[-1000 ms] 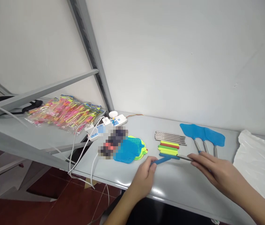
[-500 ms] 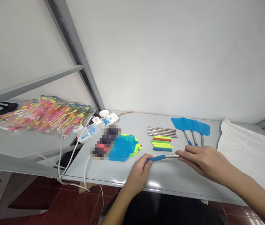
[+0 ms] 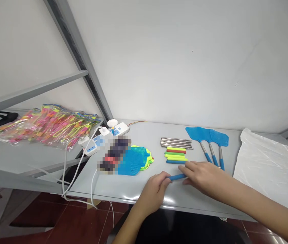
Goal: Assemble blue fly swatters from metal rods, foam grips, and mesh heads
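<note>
My left hand (image 3: 156, 189) is closed round the left end of a blue handle grip (image 3: 176, 177), held just above the table. My right hand (image 3: 201, 174) closes its fingers over the grip's other end; it hides the metal rod seen there earlier. Just behind the hands lie several loose handle grips (image 3: 175, 153) in yellow, red, green and blue. Beyond these is a bundle of thin metal rods (image 3: 175, 142). Three blue fly swatters (image 3: 218, 137) with metal shafts and blue grips lie fanned out behind my right hand.
Blue and yellow-green mesh swatter heads (image 3: 136, 161) are stacked at left, beside a pixelated patch. White power strips (image 3: 119, 129) with cables (image 3: 64, 169) sit at the table's left corner. A white plastic bag (image 3: 263, 162) covers the right side. Packaged colourful items (image 3: 54, 125) fill the left shelf.
My right hand has slid left towards my left hand, and the metal rod between them is now covered. My left hand has shifted slightly right and down with the blue grip.
</note>
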{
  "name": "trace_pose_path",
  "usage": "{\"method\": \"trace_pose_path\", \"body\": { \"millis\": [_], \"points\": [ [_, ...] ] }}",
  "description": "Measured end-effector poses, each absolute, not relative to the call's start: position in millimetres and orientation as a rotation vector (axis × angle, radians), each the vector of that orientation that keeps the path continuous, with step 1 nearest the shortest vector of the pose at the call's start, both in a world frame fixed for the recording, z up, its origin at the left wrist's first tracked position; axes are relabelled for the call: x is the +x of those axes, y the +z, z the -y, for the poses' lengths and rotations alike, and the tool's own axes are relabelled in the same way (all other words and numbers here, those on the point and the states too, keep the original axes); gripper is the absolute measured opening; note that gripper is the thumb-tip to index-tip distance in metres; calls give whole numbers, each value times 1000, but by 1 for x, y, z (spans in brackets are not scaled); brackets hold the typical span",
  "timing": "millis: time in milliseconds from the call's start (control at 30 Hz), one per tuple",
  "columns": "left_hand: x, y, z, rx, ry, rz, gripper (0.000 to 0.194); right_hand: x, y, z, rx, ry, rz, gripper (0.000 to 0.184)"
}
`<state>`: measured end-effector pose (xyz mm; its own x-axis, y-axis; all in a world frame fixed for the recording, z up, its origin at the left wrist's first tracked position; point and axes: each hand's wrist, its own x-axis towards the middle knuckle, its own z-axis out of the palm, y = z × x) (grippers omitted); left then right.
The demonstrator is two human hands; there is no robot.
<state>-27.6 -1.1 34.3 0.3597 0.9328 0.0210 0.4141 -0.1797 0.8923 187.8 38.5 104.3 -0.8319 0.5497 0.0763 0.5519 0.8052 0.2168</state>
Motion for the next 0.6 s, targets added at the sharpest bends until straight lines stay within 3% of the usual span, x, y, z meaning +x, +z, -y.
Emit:
{"method": "trace_pose_path", "body": {
  "millis": [200, 400, 600],
  "points": [
    [-42, 38, -3, 1648, 833, -1206, 35, 214, 127, -50, -991, -485, 2903, 21],
    [-52, 50, -5, 1735, 836, -1211, 33, 216, 125, -44, -931, -190, 2926, 21],
    [-49, 67, -1, 1792, 816, -1209, 33, 207, 133, -47, -887, -105, 2836, 23]
  ]
}}
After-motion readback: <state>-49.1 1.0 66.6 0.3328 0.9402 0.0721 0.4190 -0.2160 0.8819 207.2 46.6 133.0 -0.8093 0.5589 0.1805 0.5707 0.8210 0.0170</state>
